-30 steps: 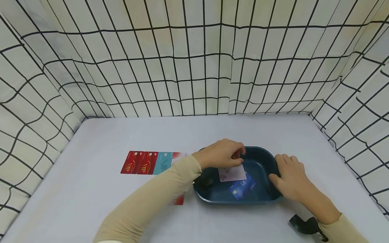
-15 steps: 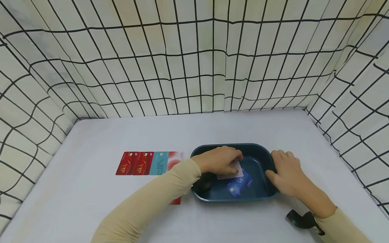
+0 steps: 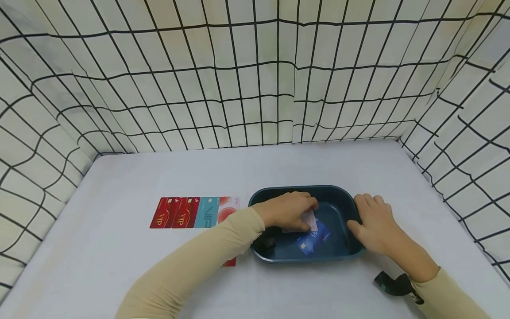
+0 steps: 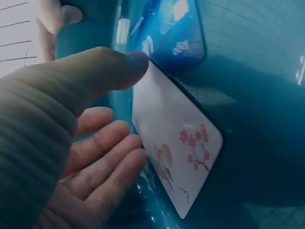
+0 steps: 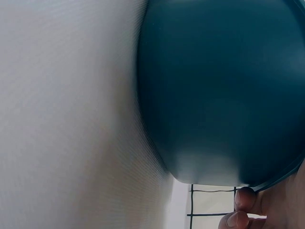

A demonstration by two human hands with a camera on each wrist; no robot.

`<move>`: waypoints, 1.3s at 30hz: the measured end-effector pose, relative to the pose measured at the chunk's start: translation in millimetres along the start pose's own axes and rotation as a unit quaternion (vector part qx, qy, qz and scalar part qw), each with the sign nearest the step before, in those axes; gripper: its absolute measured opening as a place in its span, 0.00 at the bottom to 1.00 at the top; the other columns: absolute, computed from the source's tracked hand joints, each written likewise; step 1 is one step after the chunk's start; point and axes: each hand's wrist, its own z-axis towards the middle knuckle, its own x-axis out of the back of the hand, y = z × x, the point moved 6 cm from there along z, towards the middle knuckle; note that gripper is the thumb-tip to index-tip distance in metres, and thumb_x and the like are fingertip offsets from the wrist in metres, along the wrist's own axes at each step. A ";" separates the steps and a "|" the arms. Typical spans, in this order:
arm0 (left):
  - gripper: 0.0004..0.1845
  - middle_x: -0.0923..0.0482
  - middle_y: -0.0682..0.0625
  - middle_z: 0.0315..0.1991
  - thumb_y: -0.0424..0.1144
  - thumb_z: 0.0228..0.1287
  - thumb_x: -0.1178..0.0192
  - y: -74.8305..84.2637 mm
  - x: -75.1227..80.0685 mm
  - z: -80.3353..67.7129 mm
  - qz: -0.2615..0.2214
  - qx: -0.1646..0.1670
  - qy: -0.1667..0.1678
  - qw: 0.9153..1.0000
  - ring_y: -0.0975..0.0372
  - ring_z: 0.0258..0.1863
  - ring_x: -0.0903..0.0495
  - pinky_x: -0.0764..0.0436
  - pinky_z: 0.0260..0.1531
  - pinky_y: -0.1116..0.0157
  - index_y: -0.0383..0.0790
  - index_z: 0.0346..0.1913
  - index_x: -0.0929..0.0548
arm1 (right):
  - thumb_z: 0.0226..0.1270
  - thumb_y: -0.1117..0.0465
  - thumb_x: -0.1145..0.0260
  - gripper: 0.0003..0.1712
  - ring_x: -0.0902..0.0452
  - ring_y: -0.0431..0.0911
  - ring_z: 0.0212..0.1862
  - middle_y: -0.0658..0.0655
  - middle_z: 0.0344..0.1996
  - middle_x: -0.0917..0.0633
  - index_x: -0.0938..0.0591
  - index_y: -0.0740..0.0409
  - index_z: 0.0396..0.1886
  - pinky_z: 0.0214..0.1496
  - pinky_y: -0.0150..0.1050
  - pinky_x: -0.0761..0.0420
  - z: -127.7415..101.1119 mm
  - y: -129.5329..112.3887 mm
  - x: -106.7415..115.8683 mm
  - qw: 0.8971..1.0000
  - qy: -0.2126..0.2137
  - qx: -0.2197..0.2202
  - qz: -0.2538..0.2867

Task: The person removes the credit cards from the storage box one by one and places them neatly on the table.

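A dark teal oval plastic tray [image 3: 338, 195] stands on the table right of centre. Inside it my left hand [image 3: 288, 210] reaches down to a whitish card with pink blossoms [image 4: 186, 148]. Its thumb lies at one corner and its fingertips come up against the opposite edge, so the card is pinched between them. A blue card [image 3: 314, 239] lies in the tray beside the whitish one, near the thumb. My right hand [image 3: 376, 223] grips the tray's right end, thumb over the rim and fingers outside; the right wrist view shows the tray's outer wall [image 5: 214, 90].
Left of the tray, a row of cards lies flat: two red VIP cards [image 3: 164, 212], a teal card [image 3: 207, 212] and a pinkish one [image 3: 227, 210]. Another red card [image 3: 229, 262] shows partly below my left sleeve. Netted white walls [image 3: 259, 79] enclose the white table.
My left hand has come down onto the whitish card, its thumb now over the card. The right hand stays on the tray's rim. The head view has shifted slightly.
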 end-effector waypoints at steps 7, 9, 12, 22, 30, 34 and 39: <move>0.30 0.20 0.51 0.58 0.49 0.65 0.28 2.1 -1.9 0.2 0.014 0.003 0.001 1.000 0.64 0.51 0.21 0.18 0.57 0.70 0.44 0.66 0.22 | 0.61 0.58 0.39 0.13 0.39 0.52 0.38 0.56 0.34 0.27 0.29 0.60 0.40 0.38 0.44 0.44 0.1 0.5 0.2 1.000 -0.001 -0.002 0.004; 0.30 0.21 0.50 0.59 0.49 0.65 0.28 2.1 -2.2 0.0 0.013 0.003 0.001 1.000 0.64 0.52 0.21 0.18 0.58 0.70 0.43 0.66 0.22 | 0.61 0.58 0.38 0.13 0.39 0.52 0.38 0.56 0.34 0.27 0.28 0.60 0.40 0.38 0.44 0.43 0.2 0.5 0.2 1.000 0.000 -0.002 0.002; 0.30 0.21 0.50 0.59 0.49 0.64 0.28 2.0 -2.2 -0.1 0.013 0.003 0.001 1.000 0.63 0.53 0.21 0.19 0.59 0.70 0.43 0.67 0.22 | 0.61 0.58 0.38 0.13 0.39 0.52 0.38 0.56 0.34 0.27 0.28 0.60 0.40 0.38 0.44 0.43 0.1 0.5 0.0 1.000 -0.001 -0.002 0.002; 0.30 0.18 0.50 0.58 0.50 0.63 0.26 4.8 -2.6 0.4 0.037 -0.008 -0.001 0.999 0.63 0.53 0.21 0.19 0.58 0.70 0.42 0.64 0.20 | 0.62 0.58 0.39 0.12 0.41 0.51 0.37 0.55 0.32 0.29 0.30 0.59 0.39 0.38 0.43 0.45 0.0 0.6 -0.1 1.000 -0.004 -0.004 0.001; 0.31 0.18 0.49 0.58 0.51 0.63 0.27 6.2 -5.7 2.0 0.051 -0.010 -0.023 0.998 0.62 0.52 0.22 0.20 0.55 0.70 0.43 0.66 0.19 | 0.62 0.58 0.39 0.12 0.40 0.52 0.37 0.55 0.33 0.29 0.29 0.59 0.39 0.38 0.43 0.45 0.4 0.6 0.5 1.000 -0.003 -0.002 0.004; 0.31 0.19 0.48 0.59 0.50 0.63 0.27 6.3 -7.0 1.7 0.048 -0.010 -0.028 0.998 0.62 0.52 0.23 0.20 0.55 0.71 0.44 0.67 0.19 | 0.62 0.58 0.39 0.12 0.40 0.52 0.37 0.55 0.33 0.29 0.29 0.59 0.39 0.37 0.43 0.45 0.0 0.5 0.2 1.000 -0.004 -0.003 0.004; 0.33 0.22 0.50 0.60 0.51 0.62 0.26 4.3 -7.7 0.4 0.036 0.005 -0.024 0.999 0.64 0.52 0.24 0.20 0.57 0.71 0.47 0.68 0.21 | 0.63 0.57 0.39 0.12 0.40 0.52 0.37 0.55 0.33 0.29 0.29 0.60 0.39 0.38 0.43 0.44 0.1 -0.1 0.7 1.000 -0.004 -0.003 0.003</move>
